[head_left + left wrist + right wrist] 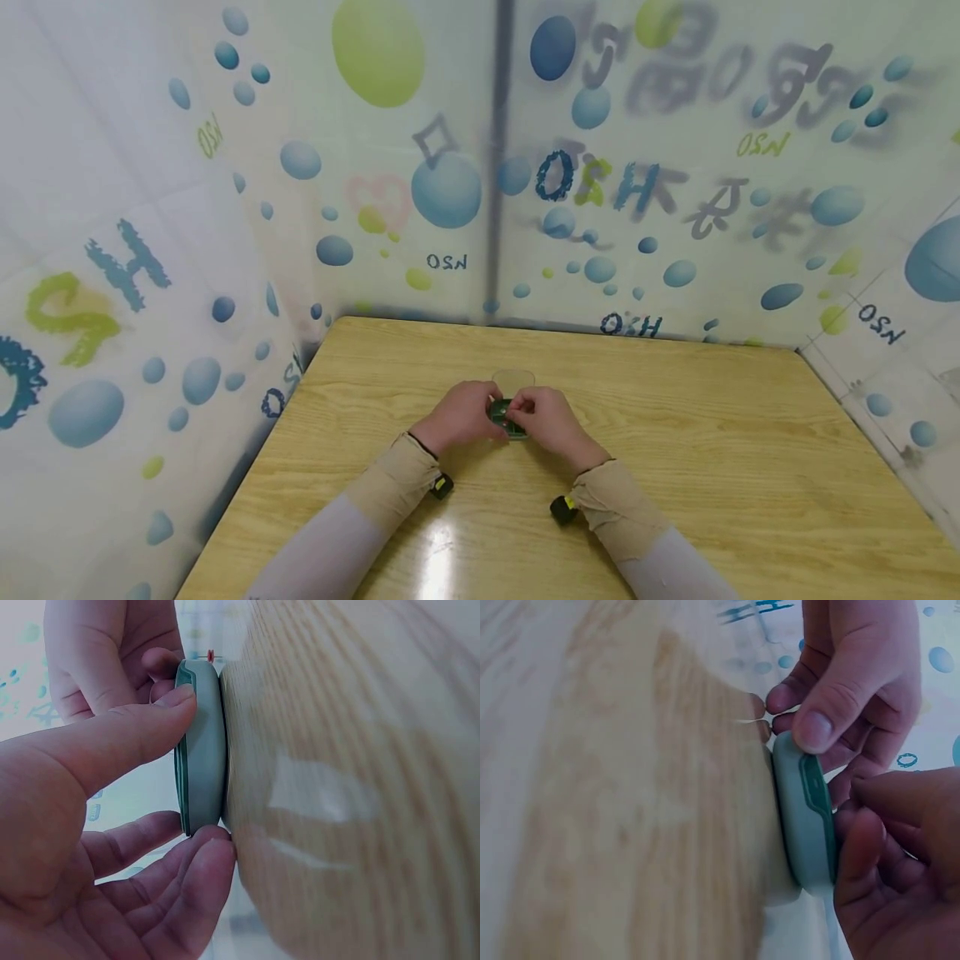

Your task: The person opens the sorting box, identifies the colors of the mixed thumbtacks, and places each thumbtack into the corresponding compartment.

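Note:
A small round green case [498, 414] with a paler green outer shell [206, 750] rests on the table between both hands. My left hand [467, 414] grips its side, with the thumb [814, 731] on the rim and other fingers low around the edge. My right hand [551, 423] is over the case's inner side, thumb and forefinger brought together there; whether they pinch anything is hidden. Just beyond the case is a clear round lid-like piece [513, 372]. A tiny red bit [211, 655] shows past the case's edge, too small to identify.
The wooden table [675, 433] extends around the hands. Patterned curtains [450, 275] with bubbles and letters enclose its back and sides. A small black device hangs at each wrist, one at the left [442, 486] and one at the right [563, 509].

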`<state>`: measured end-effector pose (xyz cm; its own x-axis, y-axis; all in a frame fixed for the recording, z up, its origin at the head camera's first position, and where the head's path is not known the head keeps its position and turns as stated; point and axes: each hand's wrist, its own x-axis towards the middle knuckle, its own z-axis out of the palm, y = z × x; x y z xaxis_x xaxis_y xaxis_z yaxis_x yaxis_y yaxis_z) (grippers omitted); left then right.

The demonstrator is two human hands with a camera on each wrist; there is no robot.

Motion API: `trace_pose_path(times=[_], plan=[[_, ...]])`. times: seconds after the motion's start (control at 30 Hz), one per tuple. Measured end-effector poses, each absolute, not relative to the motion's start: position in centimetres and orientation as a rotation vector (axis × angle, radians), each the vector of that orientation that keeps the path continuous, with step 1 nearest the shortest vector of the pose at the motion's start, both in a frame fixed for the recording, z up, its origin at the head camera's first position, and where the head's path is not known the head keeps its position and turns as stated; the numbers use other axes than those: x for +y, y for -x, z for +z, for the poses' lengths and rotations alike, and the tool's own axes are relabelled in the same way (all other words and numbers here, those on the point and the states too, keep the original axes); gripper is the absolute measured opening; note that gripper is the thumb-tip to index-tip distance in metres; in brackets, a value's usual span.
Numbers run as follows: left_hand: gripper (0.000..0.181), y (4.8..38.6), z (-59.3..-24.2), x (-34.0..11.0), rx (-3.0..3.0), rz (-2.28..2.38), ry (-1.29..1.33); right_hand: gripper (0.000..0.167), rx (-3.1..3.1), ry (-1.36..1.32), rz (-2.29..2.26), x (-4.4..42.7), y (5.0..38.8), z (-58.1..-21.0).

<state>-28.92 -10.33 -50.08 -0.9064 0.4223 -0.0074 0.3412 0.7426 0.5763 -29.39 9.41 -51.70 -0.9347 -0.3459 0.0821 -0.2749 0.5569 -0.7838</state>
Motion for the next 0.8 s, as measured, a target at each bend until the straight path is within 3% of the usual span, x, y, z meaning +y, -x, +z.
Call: trace_pose_path(times=[0.8], plan=[[0.057, 29.5, -50.5, -10.4, 2.792, 0.887, -0.597, 0.009, 2.630, 0.448, -1.319, 11.1, 30.0, -50.9]])
